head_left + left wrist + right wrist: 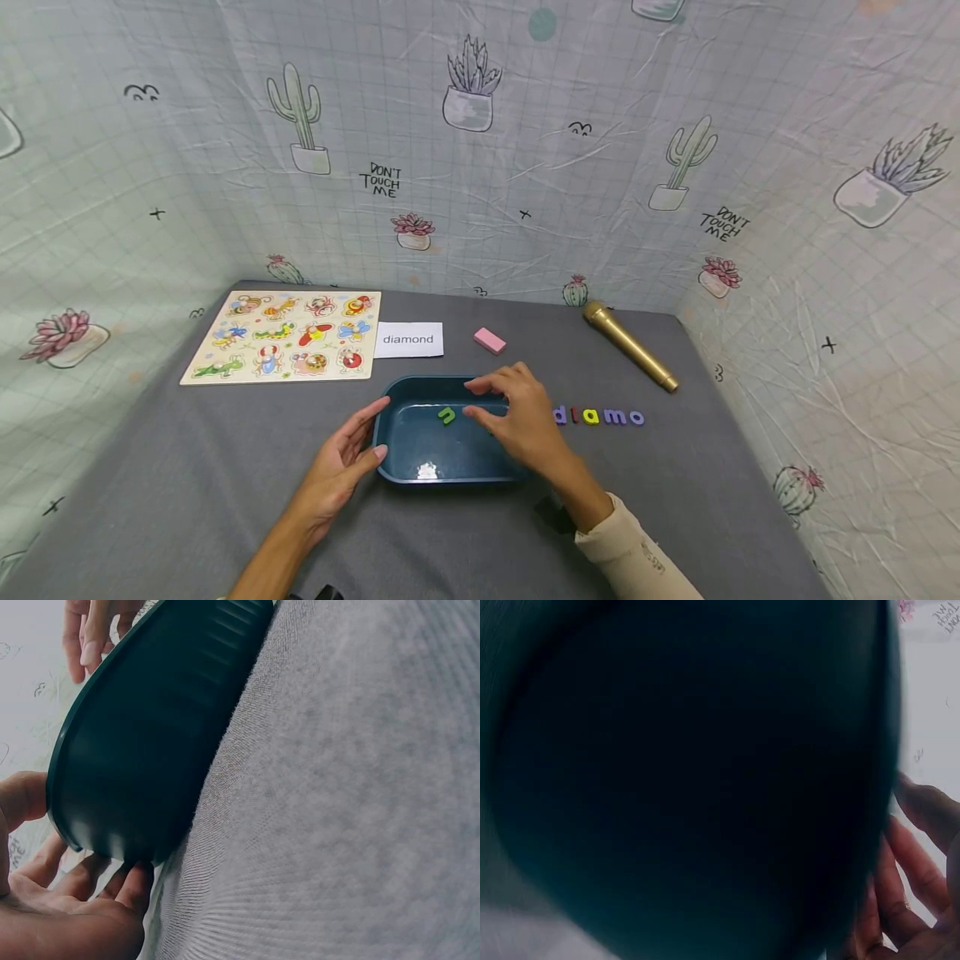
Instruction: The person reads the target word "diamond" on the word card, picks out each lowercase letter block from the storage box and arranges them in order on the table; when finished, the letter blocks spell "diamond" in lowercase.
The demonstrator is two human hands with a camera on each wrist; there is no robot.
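A dark teal tray [408, 446] lies on the grey cloth, with a green letter [446, 415] like an n inside it. My left hand [337, 467] holds the tray's left end, thumb and fingertips against the rim and end wall. Over the tray's right part is my right hand [528, 417], thumb and fingers apart with a visible gap between them; it hides that end of the tray. To its right stands a row of coloured letters reading "diamo", from the purple d [559, 415] to the purple o [637, 417].
A white card [408, 340] printed "diamond" lies behind the tray, beside a wooden insect puzzle board [281, 337]. Further right are a pink block [490, 340] and a gold microphone [630, 346]. Patterned fabric walls [525, 250] border the back and sides.
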